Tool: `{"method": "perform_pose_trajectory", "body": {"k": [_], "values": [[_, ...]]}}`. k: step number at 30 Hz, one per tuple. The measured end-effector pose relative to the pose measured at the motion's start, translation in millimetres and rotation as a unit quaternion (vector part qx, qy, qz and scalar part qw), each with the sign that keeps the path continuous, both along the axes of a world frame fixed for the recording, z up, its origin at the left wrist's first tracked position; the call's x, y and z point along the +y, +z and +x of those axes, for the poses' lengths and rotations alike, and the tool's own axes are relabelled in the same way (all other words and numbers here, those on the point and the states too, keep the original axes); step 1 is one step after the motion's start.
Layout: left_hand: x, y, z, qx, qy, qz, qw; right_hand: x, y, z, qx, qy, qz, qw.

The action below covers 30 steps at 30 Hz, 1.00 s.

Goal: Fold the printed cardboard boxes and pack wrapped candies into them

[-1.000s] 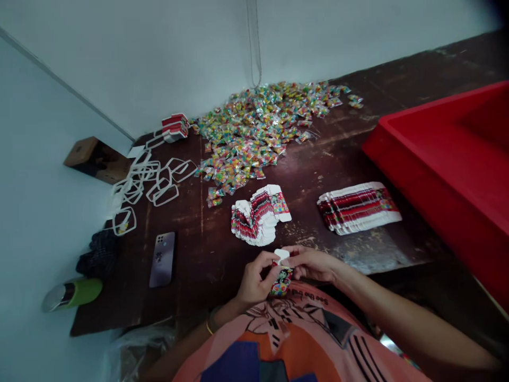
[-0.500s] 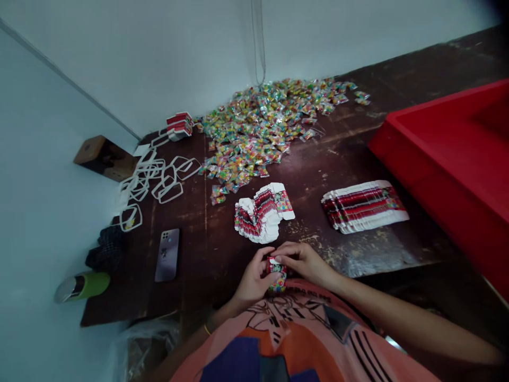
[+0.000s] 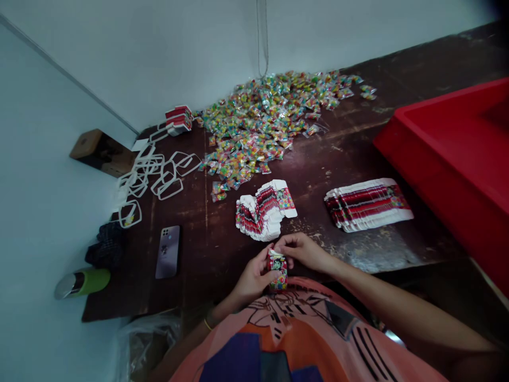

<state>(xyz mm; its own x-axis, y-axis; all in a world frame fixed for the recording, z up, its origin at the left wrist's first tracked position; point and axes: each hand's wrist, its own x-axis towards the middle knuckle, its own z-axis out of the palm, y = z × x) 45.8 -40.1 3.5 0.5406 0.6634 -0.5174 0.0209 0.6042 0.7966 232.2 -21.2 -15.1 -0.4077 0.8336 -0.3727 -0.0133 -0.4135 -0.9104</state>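
Both hands meet at the near edge of a dark wooden table (image 3: 222, 249). My left hand (image 3: 251, 277) grips a small printed carton (image 3: 277, 269), red with bright pictures, from the left and below. My right hand (image 3: 303, 251) pinches the carton's top end with curled fingers. Just beyond the hands lies a fanned stack of flat cartons (image 3: 264, 210). A second flat stack (image 3: 368, 204) lies to the right. A big heap of small colourful packets (image 3: 270, 116) covers the far side of the table.
A large red bin (image 3: 453, 154) stands at the right. A phone (image 3: 167, 251), a green bottle (image 3: 81, 281) and dark cloth (image 3: 106, 249) sit at the left. White card scraps (image 3: 153, 178) and a few folded cartons (image 3: 177, 119) lie near the wall corner.
The white flap that stood up from the carton one second ago is now folded shut. Both hands stayed close on the carton, shifting slightly up in view.
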Motion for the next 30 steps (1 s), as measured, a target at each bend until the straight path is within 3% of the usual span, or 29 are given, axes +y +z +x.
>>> {"method": "perform_pose_trajectory", "body": {"k": [2, 5, 8, 12, 14, 16, 18, 20, 23, 26, 28, 30], "values": [[1, -1.5, 0, 0.003, 0.001, -0.002, 1.000, 3, -2.6, 1, -0.008, 0.011, 0.002, 1.000], [1, -4.0, -2, -0.010, 0.012, -0.006, 1.000, 4, 7.5, 6, -0.053, 0.019, 0.137, 0.989], [-2, -6.7, -4, -0.047, 0.015, -0.017, 0.999, -2, 28.2, 12, -0.073, 0.097, 0.269, 0.955], [-4, -5.8, -3, -0.070, 0.005, -0.028, 0.997, -8, 47.0, 15, -0.105, 0.182, 0.353, 0.912], [0, -1.1, -3, -0.048, 0.003, -0.010, 0.999, 8, 47.4, 18, -0.088, 0.232, 0.357, 0.901], [10, 6.5, -10, 0.016, -0.003, 0.020, 1.000, 46, 42.6, 24, -0.076, 0.257, 0.351, 0.897], [24, 15.8, -26, 0.103, -0.012, 0.065, 0.993, 103, 36.4, 36, -0.157, 0.192, 0.361, 0.899], [37, 24.5, -50, 0.161, -0.045, 0.102, 0.981, 166, 31.4, 49, -0.323, 0.038, 0.371, 0.870], [44, 31.9, -90, 0.166, -0.135, 0.028, 0.977, 238, 23.9, 60, -0.398, -0.041, 0.377, 0.835], [35, 28.0, -114, 0.157, -0.195, -0.048, 0.967, 265, 13.1, 57, -0.402, -0.060, 0.378, 0.832], [30, 19.5, -117, 0.104, -0.154, -0.064, 0.981, 264, 7.0, 55, -0.398, -0.085, 0.372, 0.834], [29, 9.6, -108, 0.042, -0.069, -0.058, 0.995, 253, 4.8, 55, -0.389, -0.117, 0.362, 0.839]]}}
